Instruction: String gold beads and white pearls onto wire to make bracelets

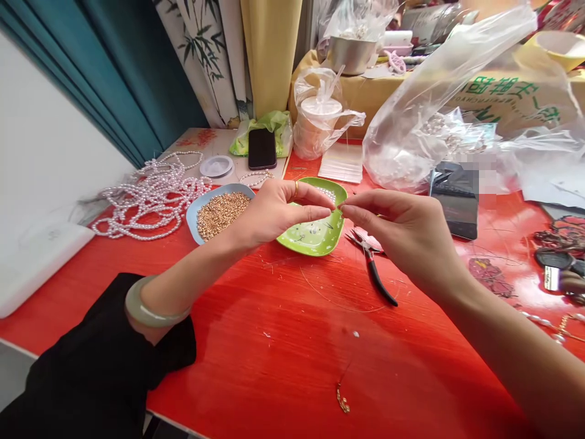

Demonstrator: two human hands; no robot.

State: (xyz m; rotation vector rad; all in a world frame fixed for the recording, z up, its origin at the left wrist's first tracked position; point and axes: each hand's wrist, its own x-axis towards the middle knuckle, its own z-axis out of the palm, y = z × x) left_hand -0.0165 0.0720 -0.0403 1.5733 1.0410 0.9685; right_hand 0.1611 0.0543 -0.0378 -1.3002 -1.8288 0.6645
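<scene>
My left hand, wearing a ring and a bangle, is pinched at thumb and forefinger above a green dish holding some white pearl beads. My right hand pinches close to the left fingertips, at the dish's right edge. What the fingertips hold is too small to make out. A short run of gold beads on a thin thread shows low in the view; the thread's upper end fades from sight. Behind my left wrist stands a blue dish full of small gold beads.
Black-handled pliers lie beside the green dish. Strands of pearls are heaped at the left. Behind are a phone, a bagged cup and a large plastic bag. A dark tablet-like device lies at right on the red table.
</scene>
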